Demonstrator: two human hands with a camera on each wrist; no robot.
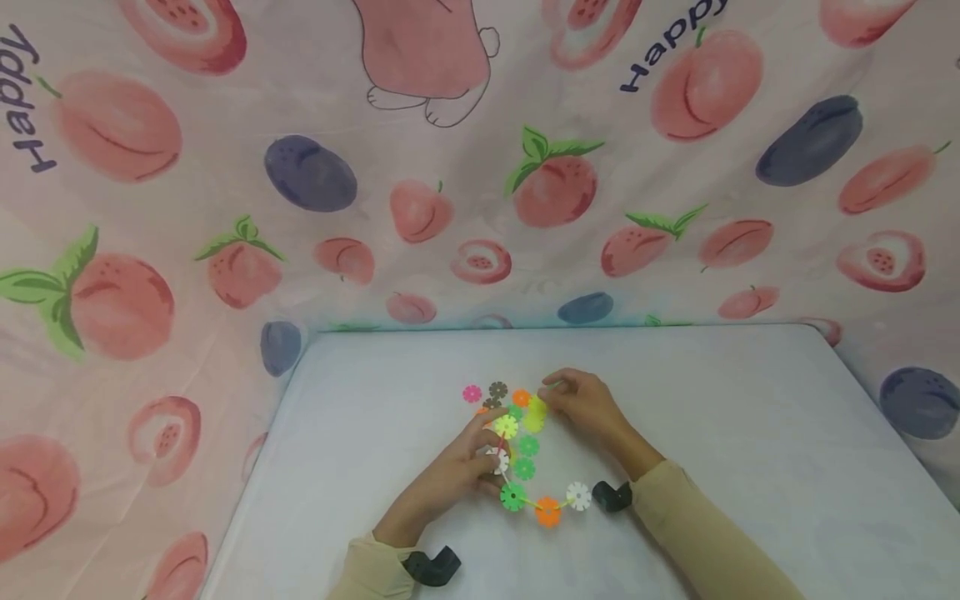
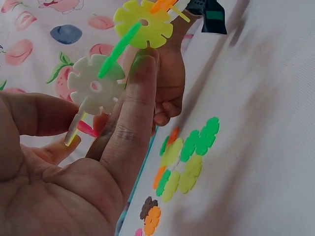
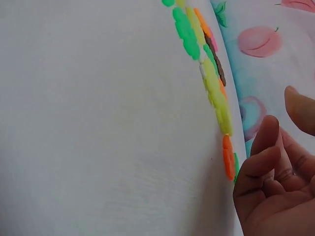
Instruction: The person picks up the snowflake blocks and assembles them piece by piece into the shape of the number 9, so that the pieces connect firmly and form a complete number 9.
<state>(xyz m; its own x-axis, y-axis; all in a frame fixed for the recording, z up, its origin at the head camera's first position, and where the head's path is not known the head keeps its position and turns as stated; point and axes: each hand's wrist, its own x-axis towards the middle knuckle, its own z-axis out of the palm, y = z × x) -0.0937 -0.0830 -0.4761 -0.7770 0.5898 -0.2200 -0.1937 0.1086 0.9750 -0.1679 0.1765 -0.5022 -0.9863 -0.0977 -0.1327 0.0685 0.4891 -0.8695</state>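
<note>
Your left hand (image 1: 467, 461) is pinching a chain of notched, round plastic discs (image 1: 513, 497), yellow, white, green and orange, joined by thin sticks. You are holding it up over the white surface (image 1: 337, 392). Your right hand (image 1: 588, 404) is sitting beside flat yellow plastic discs (image 1: 535, 416), its thumb and bent fingers being apart. Loose green plastic discs (image 1: 528, 447) and brown plastic discs (image 1: 498, 389) are lying near your hands.

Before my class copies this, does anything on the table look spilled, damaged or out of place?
Nothing stands out. The loose discs lie clustered on the table, their edges evenly notched rather than visibly broken. The left hand holds the linked chain, which shows no visible break either.
</note>
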